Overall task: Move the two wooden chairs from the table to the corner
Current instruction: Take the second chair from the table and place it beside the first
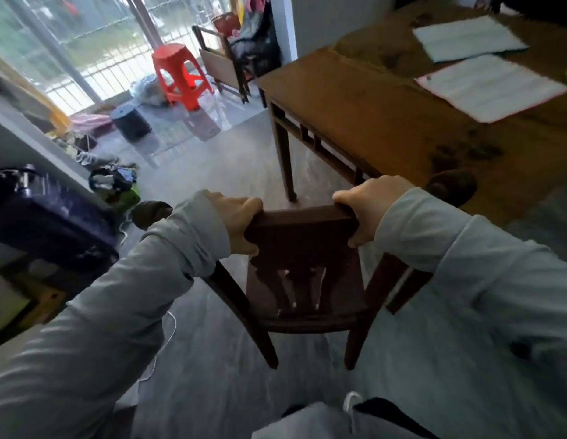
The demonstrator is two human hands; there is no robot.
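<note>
A dark wooden chair point(302, 280) is right in front of me, seen from above and behind its backrest. My left hand point(236, 221) grips the left end of the top rail. At the rail's right end my right hand point(369, 205) is clamped on the same way. The chair is tilted, with its rear legs angled towards me over the grey floor. The wooden table point(370, 122) stands to the right, its near corner leg just beyond the chair. A second dark wooden chair point(226, 63) stands far back by the window corner.
Papers point(491, 87) lie on the table. A red plastic stool point(177, 74) and a black round bin point(130, 122) stand near the window. A dark suitcase point(47, 223) and clutter line the left side. A white cable point(171, 324) runs across the floor.
</note>
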